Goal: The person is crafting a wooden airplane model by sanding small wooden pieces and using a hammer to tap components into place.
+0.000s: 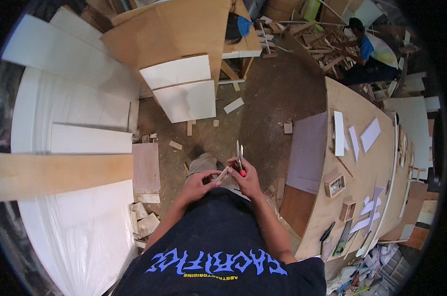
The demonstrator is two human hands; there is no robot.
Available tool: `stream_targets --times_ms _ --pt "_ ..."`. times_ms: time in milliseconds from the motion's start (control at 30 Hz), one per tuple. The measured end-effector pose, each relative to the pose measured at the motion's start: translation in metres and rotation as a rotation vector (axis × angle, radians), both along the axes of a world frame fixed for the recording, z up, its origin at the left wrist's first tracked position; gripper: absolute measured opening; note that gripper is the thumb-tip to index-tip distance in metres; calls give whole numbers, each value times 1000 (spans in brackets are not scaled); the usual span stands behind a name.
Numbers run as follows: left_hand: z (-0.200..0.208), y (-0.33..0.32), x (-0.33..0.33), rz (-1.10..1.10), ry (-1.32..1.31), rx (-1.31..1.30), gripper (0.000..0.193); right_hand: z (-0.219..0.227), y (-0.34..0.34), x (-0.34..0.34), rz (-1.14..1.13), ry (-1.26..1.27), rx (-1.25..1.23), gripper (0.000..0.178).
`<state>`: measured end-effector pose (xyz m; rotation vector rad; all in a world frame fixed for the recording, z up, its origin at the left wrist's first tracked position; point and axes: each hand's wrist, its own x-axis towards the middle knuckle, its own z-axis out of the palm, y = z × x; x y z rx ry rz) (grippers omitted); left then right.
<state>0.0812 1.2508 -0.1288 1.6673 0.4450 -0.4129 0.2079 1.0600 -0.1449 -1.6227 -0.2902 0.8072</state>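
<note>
In front of my body, my left hand is closed, pinching a small pale wood strip between thumb and fingers. The fingertips of my right hand touch the strip's other end. Tucked in the right hand is a hand tool with two slim metal arms that point away from me, slightly apart. It has a red part by the fingers; its exact kind cannot be made out. Both hands are held above my dark shirt.
White panels lie stacked at left, crossed by a wooden plank. On the right, a workbench bears small wooden boxes, white offcuts and a green handsaw. Scraps litter the floor. Another person crouches far right by a wood pile.
</note>
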Motion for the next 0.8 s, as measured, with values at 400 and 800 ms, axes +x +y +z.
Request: stream_targets --times_ms 400,800 --pt "-64 -15 311 -213 -68 -246 54 -28 -38 232 -286 18 -55 39" --pt "-51 -33 597 -453 6 -175 54 1 -46 480 -500 18 -26 38"
